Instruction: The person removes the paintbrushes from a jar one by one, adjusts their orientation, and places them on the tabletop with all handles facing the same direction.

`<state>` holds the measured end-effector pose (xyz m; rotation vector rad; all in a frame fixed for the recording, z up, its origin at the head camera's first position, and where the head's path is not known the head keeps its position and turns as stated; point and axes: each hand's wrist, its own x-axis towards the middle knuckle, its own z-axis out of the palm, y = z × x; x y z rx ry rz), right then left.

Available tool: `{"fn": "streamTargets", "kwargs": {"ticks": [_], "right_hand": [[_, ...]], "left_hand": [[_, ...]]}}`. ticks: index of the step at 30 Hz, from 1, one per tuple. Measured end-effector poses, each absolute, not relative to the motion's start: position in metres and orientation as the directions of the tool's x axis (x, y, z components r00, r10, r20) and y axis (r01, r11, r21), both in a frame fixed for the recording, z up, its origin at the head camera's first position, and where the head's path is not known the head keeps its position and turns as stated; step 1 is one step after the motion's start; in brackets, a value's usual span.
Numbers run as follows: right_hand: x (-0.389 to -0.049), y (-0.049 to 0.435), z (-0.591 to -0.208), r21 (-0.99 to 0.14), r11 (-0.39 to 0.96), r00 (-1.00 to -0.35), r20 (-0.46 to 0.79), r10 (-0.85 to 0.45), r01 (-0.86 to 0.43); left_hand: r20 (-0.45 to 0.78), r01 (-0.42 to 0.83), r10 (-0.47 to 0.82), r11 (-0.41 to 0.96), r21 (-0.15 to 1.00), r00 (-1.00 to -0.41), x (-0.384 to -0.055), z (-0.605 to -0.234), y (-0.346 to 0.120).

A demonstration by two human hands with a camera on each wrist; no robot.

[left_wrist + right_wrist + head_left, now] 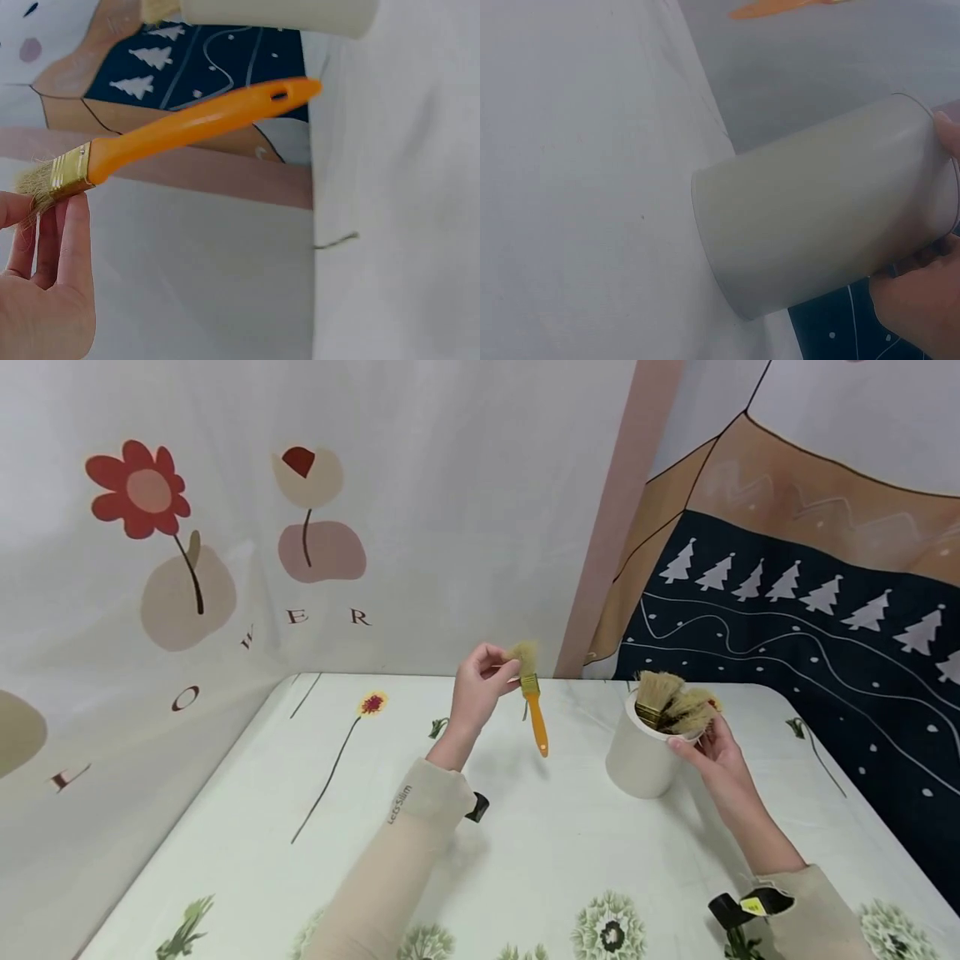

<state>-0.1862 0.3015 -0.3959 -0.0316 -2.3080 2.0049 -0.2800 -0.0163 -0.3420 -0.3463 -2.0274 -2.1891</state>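
Observation:
My left hand [483,681] pinches a paintbrush [536,714] by its pale bristles, above the back of the table. Its orange handle [210,120] hangs downward in the head view, and a brass-coloured ferrule [71,169] joins it to the bristles. To the right stands a white cylindrical holder [643,760], with brushes [660,697] in it, bristles up. My right hand [720,756] grips the holder at its rim, thumb on the near side and fingers behind. In the right wrist view the holder's wall [817,210] fills the middle; its contents are hidden there.
A white cloth with printed flowers covers the table [555,835]. Behind it hangs a pale curtain [450,527] with flower prints, and at the right a dark cloth with tree prints [787,635]. Black straps sit at both wrists.

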Motion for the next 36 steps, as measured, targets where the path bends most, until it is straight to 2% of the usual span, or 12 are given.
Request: {"fn": "streamTargets", "kwargs": {"ticks": [7, 13, 18, 30, 36], "right_hand": [[-0.186, 0.302, -0.394, -0.991, 0.132, -0.996, 0.049, 0.074, -0.039], [-0.189, 0.299, -0.391, -0.990, 0.133, -0.995, 0.061, 0.081, -0.050], [-0.191, 0.297, -0.391, -0.991, 0.124, -0.994, 0.065, 0.084, -0.054], [-0.187, 0.299, -0.395, -0.992, 0.111, -0.993, 0.065, 0.094, -0.054], [-0.187, 0.298, -0.395, -0.991, 0.128, -0.993, 0.053, 0.102, -0.040]], "left_hand": [[0.198, 0.197, 0.044, -0.040, 0.980, -0.979, -0.288, -0.357, -0.020], [0.095, 0.097, 0.067, 0.026, 0.995, -0.993, -0.296, -0.376, -0.024], [0.010, 0.011, 0.074, 0.009, 1.000, -0.997, -0.306, -0.393, -0.022], [-0.173, -0.161, 0.077, 0.139, 0.977, -0.982, -0.319, -0.411, -0.011], [-0.213, -0.194, 0.085, 0.188, 0.963, -0.973, -0.322, -0.421, -0.009]]}}
